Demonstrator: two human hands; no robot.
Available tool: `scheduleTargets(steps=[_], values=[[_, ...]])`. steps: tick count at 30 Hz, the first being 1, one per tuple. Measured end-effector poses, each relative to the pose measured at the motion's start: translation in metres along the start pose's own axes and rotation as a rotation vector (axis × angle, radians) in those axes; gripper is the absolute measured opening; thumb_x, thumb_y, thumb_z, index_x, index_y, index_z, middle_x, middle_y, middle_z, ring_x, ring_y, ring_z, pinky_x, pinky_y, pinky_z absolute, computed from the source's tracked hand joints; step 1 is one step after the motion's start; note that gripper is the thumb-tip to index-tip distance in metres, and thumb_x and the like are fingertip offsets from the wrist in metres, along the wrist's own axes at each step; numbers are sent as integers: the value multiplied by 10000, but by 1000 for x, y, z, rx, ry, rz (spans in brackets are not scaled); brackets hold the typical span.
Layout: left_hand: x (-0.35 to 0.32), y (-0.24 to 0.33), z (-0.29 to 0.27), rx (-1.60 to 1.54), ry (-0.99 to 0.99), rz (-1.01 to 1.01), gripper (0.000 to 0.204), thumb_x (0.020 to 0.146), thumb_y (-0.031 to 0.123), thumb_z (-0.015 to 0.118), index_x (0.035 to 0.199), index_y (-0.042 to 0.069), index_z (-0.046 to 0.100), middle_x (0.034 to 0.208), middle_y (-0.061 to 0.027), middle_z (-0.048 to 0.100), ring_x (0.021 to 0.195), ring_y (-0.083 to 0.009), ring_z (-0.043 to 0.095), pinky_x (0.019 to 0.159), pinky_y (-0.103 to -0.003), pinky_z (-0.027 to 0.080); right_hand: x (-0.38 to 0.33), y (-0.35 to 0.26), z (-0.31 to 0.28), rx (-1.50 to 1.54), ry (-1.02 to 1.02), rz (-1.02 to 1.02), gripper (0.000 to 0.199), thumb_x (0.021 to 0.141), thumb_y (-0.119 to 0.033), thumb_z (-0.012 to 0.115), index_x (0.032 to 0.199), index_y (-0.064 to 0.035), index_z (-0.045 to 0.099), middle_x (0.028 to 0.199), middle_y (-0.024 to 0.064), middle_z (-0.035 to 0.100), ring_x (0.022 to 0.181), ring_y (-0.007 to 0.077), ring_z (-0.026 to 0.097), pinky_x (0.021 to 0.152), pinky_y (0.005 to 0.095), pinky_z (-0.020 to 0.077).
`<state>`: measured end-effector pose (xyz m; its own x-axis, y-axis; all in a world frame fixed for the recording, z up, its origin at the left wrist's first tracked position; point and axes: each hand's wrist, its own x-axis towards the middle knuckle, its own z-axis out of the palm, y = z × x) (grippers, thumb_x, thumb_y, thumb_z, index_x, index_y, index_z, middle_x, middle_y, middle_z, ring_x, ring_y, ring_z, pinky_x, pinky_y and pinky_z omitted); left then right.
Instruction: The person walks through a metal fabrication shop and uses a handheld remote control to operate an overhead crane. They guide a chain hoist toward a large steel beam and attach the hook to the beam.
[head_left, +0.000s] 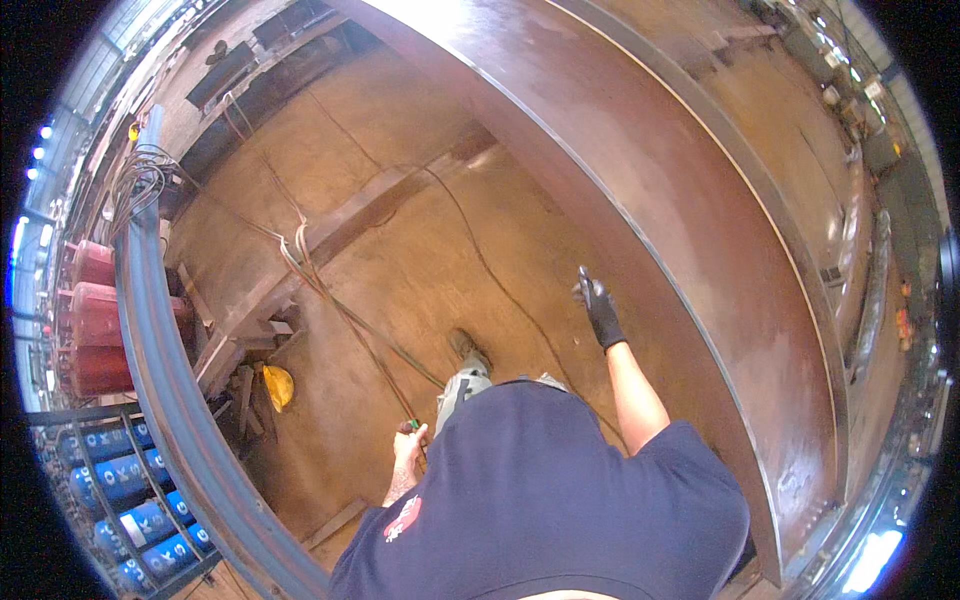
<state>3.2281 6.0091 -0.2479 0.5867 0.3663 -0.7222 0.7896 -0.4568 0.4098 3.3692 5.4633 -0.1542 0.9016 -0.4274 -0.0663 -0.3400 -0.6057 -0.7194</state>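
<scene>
I look down at my own dark blue shirt and one foot (466, 347) on a brown metal floor. My left hand (409, 443) is bare and closed around a bundle of thin hoses (340, 308) that trails away across the floor to the upper left. My right hand (600, 308) wears a black glove and is raised beside a large rusty curved steel plate (640, 170). It grips a small dark stick-like tool (584, 276) that points up toward the plate.
A curved grey steel beam (160, 350) runs down the left. Behind it stand red gas cylinders (95, 325) and blue cylinders (130, 500). A yellow hard hat (278, 386) lies among scrap pieces. A flat steel bar (370, 205) crosses the floor.
</scene>
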Motion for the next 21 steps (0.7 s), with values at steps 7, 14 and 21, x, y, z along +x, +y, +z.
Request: scheduleTargets(steps=[7, 14, 21], values=[[99, 178, -92, -128, 105, 192, 515, 667, 336, 825, 1046, 75, 595, 979, -58, 652, 908, -175, 599, 812, -340, 477, 124, -96, 68, 120, -452, 76, 652, 843, -392, 596, 1385, -88, 396, 1242, 142, 569, 1071, 219, 573, 901, 365, 425], [183, 239, -104, -71, 16, 379, 490, 673, 287, 822, 1032, 51, 588, 950, -65, 654, 884, -188, 606, 804, -342, 483, 192, -158, 121, -634, -566, -70, 736, 819, -408, 605, 1445, -394, 219, 1473, 174, 269, 1348, 367, 267, 1047, 502, 273], [249, 251, -98, -106, 44, 45, 454, 716, 373, 774, 984, 44, 612, 891, -74, 675, 784, -196, 612, 720, -345, 480, 269, 40, 227, -770, -425, 2, 370, 881, -307, 474, 1138, -89, 627, 1179, 140, 609, 1046, 313, 593, 1015, 454, 341]])
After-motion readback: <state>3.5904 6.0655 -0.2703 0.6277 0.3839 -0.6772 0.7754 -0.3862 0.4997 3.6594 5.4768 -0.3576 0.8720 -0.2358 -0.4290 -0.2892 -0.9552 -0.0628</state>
